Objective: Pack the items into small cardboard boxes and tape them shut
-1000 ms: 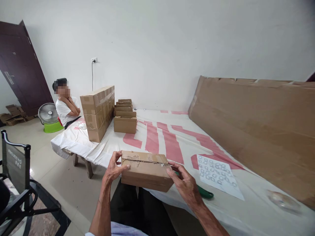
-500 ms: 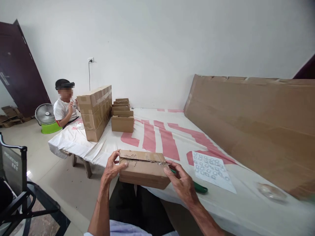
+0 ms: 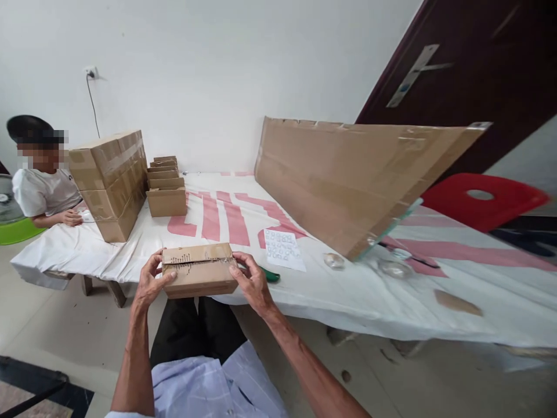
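Between my two hands is a small cardboard box (image 3: pixel 198 277), held at the table's near edge above my lap. Its top flaps meet along a narrow dark seam, with printed marks on them. My left hand (image 3: pixel 152 277) grips the box's left end, thumb on the front face. At the right end, my right hand (image 3: pixel 252 280) has its thumb on the front and its fingers behind. Just beyond the right hand lies a green object (image 3: pixel 272 277), partly hidden. A white sheet with rows of drawn shapes (image 3: pixel 282 249) rests to the right of the box.
Taped cartons (image 3: pixel 115 180) are stacked at the left; beside them stands a row of open boxes (image 3: pixel 166 200). A large cardboard sheet (image 3: pixel 343 180) leans at the back right. Tape rolls (image 3: pixel 333 260) and a red chair (image 3: pixel 491 200) are farther right. A person (image 3: pixel 46 191) sits at the left end.
My view has swung right, bringing the red chair and a second door into sight. Both hands keep hold of the box. The other person's raised hand has come down to the table.
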`<state>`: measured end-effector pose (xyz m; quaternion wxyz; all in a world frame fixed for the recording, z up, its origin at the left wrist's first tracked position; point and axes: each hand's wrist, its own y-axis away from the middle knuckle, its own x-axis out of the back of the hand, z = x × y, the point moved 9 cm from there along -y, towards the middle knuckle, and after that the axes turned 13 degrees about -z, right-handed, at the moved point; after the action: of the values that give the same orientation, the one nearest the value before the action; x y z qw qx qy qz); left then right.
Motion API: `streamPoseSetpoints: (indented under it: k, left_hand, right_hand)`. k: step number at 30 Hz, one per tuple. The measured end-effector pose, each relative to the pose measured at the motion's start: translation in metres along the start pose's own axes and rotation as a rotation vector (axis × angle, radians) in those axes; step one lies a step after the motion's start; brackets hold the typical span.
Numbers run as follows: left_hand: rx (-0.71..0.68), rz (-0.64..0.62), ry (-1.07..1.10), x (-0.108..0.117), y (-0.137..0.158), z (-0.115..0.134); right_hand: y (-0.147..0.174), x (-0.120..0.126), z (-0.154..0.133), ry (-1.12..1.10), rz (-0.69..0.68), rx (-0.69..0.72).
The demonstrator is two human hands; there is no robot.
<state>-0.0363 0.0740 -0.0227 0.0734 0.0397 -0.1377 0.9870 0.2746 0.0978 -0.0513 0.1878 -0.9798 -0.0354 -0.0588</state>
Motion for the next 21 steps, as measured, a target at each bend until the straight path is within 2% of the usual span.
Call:
streamPoseSetpoints:
  k: [14,21]
  left_hand:
    - [-0.011,0.025,0.074,0.005,0.001,-0.002]
    - [-0.012,0.103,0.082,0.009,-0.002,-0.004]
  right_hand:
    - [0.008,-0.002,-0.013,0.020,-0.029,0.050]
    - [0.008,-0.002,-0.015,0.016,-0.041,0.055]
